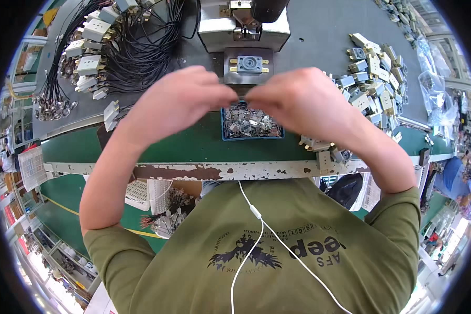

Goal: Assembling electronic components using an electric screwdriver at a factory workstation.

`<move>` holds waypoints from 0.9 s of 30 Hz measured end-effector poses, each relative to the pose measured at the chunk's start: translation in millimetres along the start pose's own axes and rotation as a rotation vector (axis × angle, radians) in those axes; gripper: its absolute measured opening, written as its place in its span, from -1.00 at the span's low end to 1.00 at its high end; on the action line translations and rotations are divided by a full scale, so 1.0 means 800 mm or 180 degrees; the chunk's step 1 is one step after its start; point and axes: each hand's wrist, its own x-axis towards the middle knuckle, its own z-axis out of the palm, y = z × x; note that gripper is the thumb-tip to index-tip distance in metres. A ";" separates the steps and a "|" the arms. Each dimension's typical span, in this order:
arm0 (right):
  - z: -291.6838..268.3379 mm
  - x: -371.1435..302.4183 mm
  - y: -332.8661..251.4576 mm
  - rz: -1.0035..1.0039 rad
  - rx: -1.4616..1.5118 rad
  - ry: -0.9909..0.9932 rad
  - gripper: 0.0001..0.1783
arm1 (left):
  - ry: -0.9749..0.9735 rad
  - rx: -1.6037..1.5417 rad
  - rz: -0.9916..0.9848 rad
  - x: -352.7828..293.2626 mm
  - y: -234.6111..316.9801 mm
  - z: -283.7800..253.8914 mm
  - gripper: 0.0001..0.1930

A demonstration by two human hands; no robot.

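Note:
My left hand [191, 94] and my right hand [293, 97] reach in from both sides, fingertips close together over the far edge of a blue bin [254, 139]. Fingers on both hands are curled and pressed together, with the tips blurred. Whatever they pinch, if anything, is too smeared to make out. Small metal clips [248, 121] fill the bin below them. Just beyond, a grey rectangular part with a round centre and brass terminals [249, 64] lies on the metal plate [235, 79] of a bench press [214, 31].
Left of the press lie white-and-grey socket blocks [89, 64] with bundled black wires [146, 57]. A heap of similar blocks [374, 73] covers the right side, reaching near my right forearm. Clear plastic bags [433, 78] lie at far right. The worn bench edge [193, 171] runs before me.

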 end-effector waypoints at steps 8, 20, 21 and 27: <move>0.016 -0.049 0.008 0.1161 0.2493 0.0589 -0.44 | 0.0386 0.0245 -0.0134 0.012 0.014 0.022 -0.78; 0.016 -0.047 0.007 0.1218 0.3401 0.0491 -0.51 | 0.0282 -0.0303 -0.0221 0.018 0.017 0.002 -0.83; 0.017 -0.046 0.007 0.1209 0.3402 0.0482 -0.51 | 0.0184 -0.0349 -0.0278 0.016 0.015 0.000 -0.84; 0.024 -0.041 0.010 0.1120 0.4163 0.0295 -0.48 | 0.0253 -0.0357 -0.0142 0.013 0.007 -0.008 -0.83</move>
